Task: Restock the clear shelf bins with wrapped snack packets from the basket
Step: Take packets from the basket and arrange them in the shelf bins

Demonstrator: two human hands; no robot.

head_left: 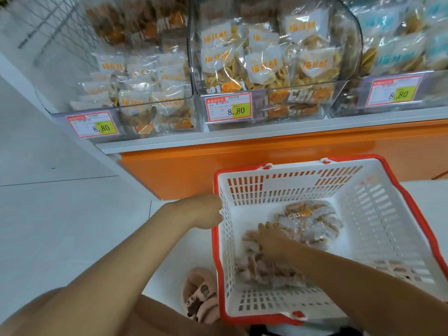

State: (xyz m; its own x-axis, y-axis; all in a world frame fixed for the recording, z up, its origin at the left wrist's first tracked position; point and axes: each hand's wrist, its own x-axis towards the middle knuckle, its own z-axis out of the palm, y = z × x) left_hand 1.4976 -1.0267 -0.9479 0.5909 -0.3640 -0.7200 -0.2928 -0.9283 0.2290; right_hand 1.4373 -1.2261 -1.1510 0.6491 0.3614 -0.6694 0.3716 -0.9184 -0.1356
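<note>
Here, right hand point(268, 236) on packets point(315, 225), basket point(397, 209).

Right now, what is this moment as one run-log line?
phase: picking from basket | left hand: grips basket side | right hand: open, on snack packets in basket | clear bins: hold packets

The left hand point(203, 212) meets the basket point(378, 214) at its 9 o'clock rim. Its fingers are hidden there, so its hold cannot be told. The right hand point(269, 238) lies blurred on the snack packets point(312, 221) inside, and whether it pinches one is unclear. The packets' print is smeared. The basket's 3 o'clock side runs off the picture's edge, as does the blue-labelled bin point(436, 88). Small print on the price tags point(229, 107) is unreadable. A slipper point(201, 294) at 6 o'clock is partly hidden behind the basket.
</note>
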